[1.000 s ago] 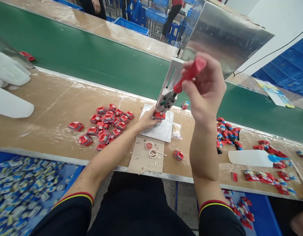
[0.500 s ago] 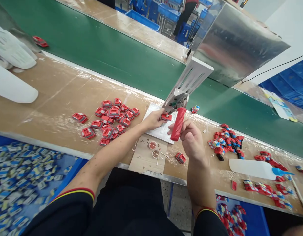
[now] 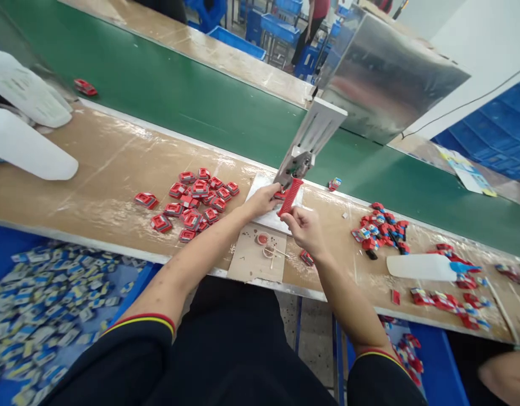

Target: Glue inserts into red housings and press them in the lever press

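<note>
A metal toggle press (image 3: pixel 300 160) with a ribbed red handle (image 3: pixel 291 196) stands on a white base plate (image 3: pixel 256 186). My left hand (image 3: pixel 262 202) reaches in from the left, its fingers closed on a small red toy car part (image 3: pixel 280 195) under the press; the handle hides some of that part. My right hand (image 3: pixel 305 230) has curled fingers, with the thumb and forefinger gripping the lower end of the handle. Below the plate, two small cups (image 3: pixel 263 239) and cotton swabs (image 3: pixel 276 252) rest on a piece of cardboard (image 3: pixel 238 265). Another red part (image 3: pixel 306 257) lies near my right wrist.
Red car parts (image 3: pixel 192 206) are heaped on the left of the bench. On the right lie red-and-blue toy pieces (image 3: pixel 380 228) and a white bottle (image 3: pixel 420 267). A green conveyor belt (image 3: pixel 192 107) runs behind. Blue bins (image 3: pixel 137 287) sit below; another person's arm (image 3: pixel 502 375) shows lower right.
My right hand has moved left and up and closed on the handle's lower end. The handle has swung to a different slant. My left hand stays at the press with the red part.
</note>
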{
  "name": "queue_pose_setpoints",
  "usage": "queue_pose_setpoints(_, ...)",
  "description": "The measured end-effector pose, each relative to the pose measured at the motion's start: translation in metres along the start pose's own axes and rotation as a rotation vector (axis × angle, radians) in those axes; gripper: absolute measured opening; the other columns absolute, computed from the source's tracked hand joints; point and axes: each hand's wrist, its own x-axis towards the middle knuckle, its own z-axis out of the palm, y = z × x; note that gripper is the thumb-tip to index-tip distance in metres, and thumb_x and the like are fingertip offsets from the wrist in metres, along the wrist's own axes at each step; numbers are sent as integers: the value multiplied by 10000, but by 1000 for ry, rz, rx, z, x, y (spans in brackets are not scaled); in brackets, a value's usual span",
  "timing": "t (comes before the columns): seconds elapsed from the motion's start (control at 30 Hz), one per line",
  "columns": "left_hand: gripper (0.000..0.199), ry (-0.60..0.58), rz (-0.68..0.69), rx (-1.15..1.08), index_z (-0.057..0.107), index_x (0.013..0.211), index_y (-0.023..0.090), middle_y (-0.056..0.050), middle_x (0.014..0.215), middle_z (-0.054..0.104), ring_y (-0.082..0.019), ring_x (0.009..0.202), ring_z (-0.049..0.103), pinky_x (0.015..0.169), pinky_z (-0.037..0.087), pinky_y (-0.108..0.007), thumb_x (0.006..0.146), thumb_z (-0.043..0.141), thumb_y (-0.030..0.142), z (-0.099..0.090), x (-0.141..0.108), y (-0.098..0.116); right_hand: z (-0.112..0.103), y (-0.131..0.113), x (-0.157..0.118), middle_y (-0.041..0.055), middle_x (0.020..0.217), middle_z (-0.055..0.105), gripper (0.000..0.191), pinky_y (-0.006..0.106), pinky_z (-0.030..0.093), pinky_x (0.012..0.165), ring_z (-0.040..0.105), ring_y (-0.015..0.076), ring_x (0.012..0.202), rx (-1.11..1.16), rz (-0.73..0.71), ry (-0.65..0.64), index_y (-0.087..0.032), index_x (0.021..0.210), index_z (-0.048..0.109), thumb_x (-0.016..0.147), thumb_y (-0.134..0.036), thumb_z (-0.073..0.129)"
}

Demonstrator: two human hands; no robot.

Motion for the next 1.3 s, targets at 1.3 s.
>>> queue_pose_setpoints(1.3,273,-43,15,71,652,1146,194,-64,980,787,-243,935,760,894,644,-409,885,733,183,-20,13,-9,-26,-52,34,-57,738,580,644,265,434,523,589,115,634,698,77,-38,-288,851,363,836,-743,819)
